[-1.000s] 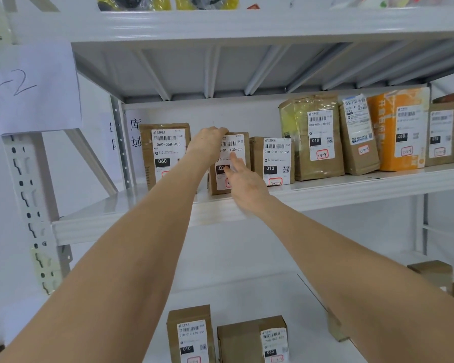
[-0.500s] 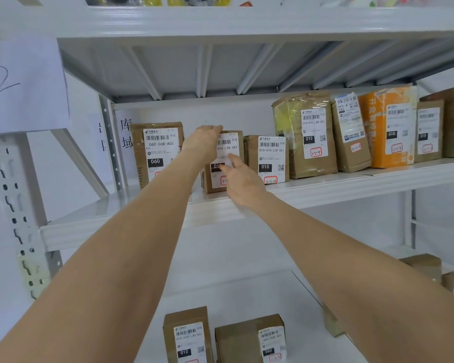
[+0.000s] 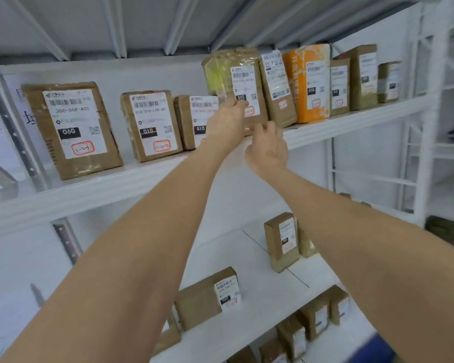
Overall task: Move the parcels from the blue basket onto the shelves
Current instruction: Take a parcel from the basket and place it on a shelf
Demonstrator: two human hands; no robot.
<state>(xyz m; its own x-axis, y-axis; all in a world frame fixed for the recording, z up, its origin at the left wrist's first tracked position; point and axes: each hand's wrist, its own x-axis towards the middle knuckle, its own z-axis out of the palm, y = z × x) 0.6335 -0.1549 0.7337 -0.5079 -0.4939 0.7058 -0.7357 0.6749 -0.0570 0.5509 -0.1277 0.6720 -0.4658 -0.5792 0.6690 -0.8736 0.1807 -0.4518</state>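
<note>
On the shelf (image 3: 351, 119), our left hand (image 3: 227, 121) presses the taped parcel (image 3: 220, 66) with straight fingers; our right hand (image 3: 266, 150), loosely curled beside it, seems empty.

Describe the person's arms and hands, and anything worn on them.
The left forearm and right forearm are bare to the frame edge, no sleeves in view. The left hand and right hand are ungloved, with no watch or bracelet at either wrist. Fingers are too blurred to rule out rings.
</note>
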